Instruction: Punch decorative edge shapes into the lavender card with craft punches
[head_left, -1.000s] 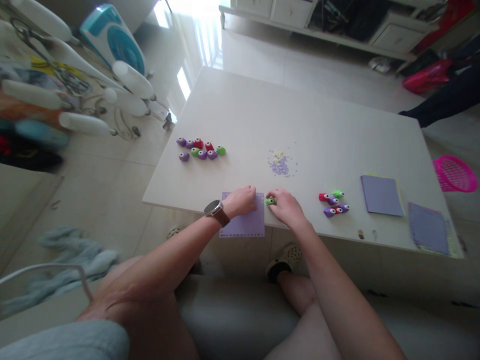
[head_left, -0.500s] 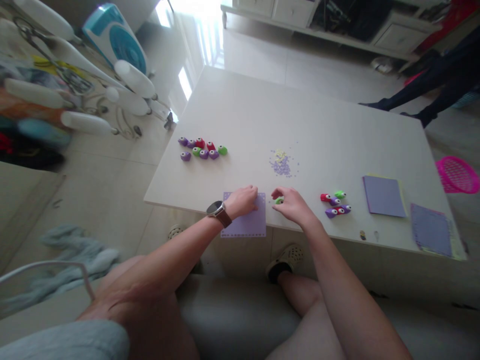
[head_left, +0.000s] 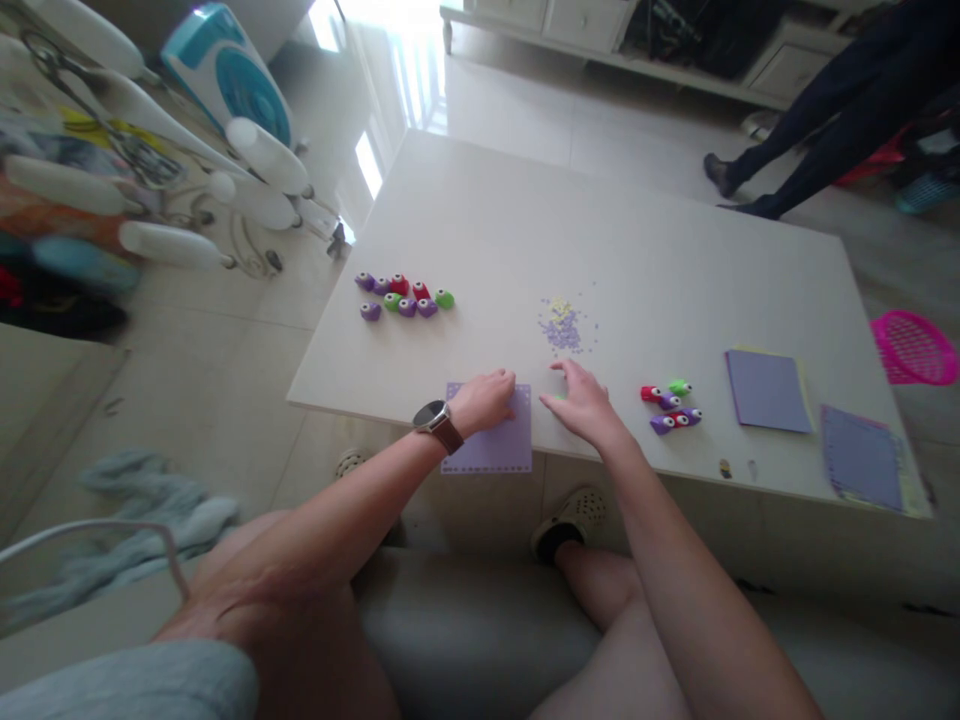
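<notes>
My left hand [head_left: 486, 400], with a watch on its wrist, lies on a purple sheet of paper [head_left: 487, 448] at the table's near edge. Its fingers are curled at the sheet's upper right; their tips are partly hidden. Small holes run along the sheet's edges. To the right, my right hand [head_left: 579, 400] has thumb and fingers spread apart. A bit of a small green craft punch [head_left: 561, 397] shows by the thumb, mostly hidden by the hand. Beyond the hands lies a pile of purple and yellow paper bits [head_left: 562, 328].
Several coloured punches [head_left: 407, 306] stand at left, more [head_left: 677, 421] at right. Further right lie a purple paper stack [head_left: 769, 390] and punched sheets [head_left: 862, 457]. A pink basket [head_left: 915, 347] is past the table's right end. A person's dark-trousered legs [head_left: 814, 125] are beyond the table.
My right hand's fingers have spread wider, and the hand now covers more of the green punch. My left hand stays on the sheet. The other person's legs have moved left.
</notes>
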